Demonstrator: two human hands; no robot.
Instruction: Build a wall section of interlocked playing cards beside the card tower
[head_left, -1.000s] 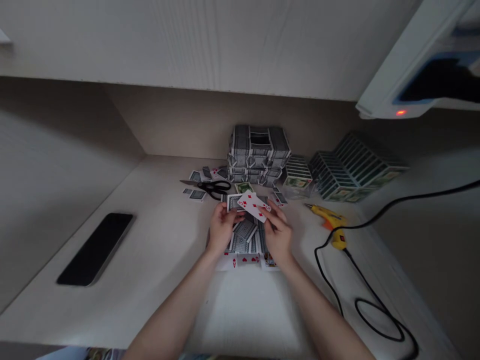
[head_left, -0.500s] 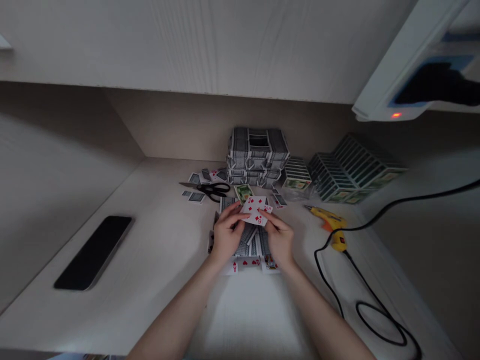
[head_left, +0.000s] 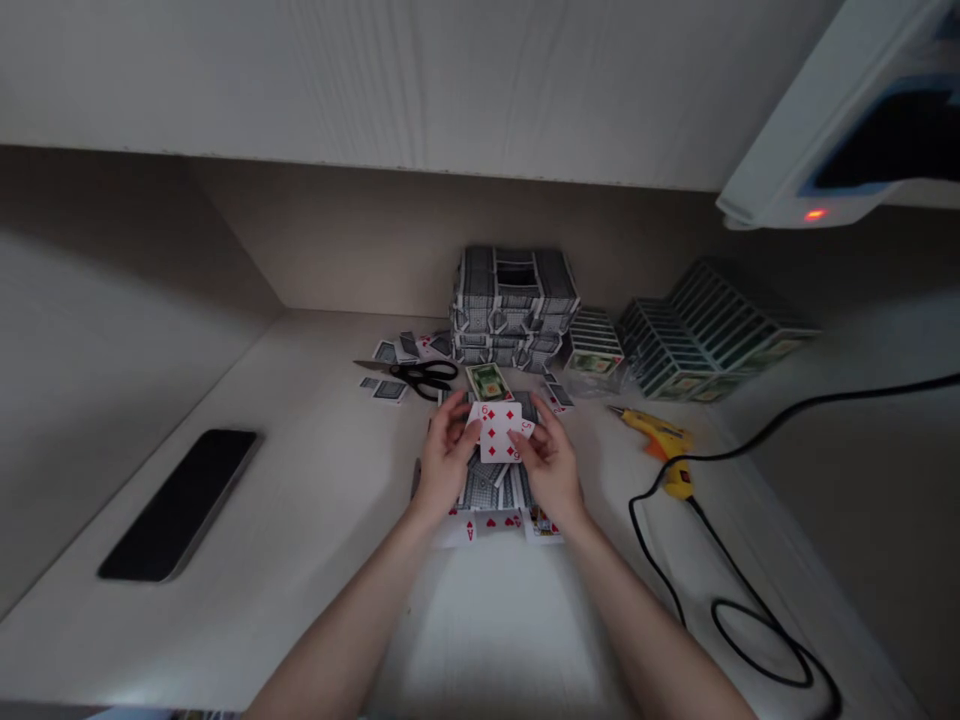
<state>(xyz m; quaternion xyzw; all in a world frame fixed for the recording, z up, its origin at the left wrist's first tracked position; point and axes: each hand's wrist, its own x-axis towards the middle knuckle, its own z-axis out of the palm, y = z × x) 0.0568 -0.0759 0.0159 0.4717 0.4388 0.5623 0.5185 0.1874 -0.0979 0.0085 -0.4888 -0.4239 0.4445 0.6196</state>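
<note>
My left hand [head_left: 448,455] and my right hand [head_left: 550,460] hold playing cards between them. The front card, a six of diamonds [head_left: 500,442], faces me, and the corner of a five [head_left: 527,427] sticks out behind it on the right. Each thumb presses on the card faces, with the fingers behind. Below them lies a patterned structure of grey-backed playing cards [head_left: 480,492], partly covered by my hands. Face-up cards, among them an ace [head_left: 465,528], show along its near edge. A green-backed card [head_left: 487,381] rests just beyond the held cards.
Black-handled scissors [head_left: 424,376] lie among loose cards at the left. A box built of cards [head_left: 516,300] stands behind. Several card packs [head_left: 697,340] are stacked at back right. A yellow glue gun [head_left: 664,440] with black cord lies right, a phone [head_left: 180,505] left.
The held cards have turned more upright and slid slightly down. Both thumbs now lie over their faces, and the fingers have moved behind them. The camera view has shifted slightly.
</note>
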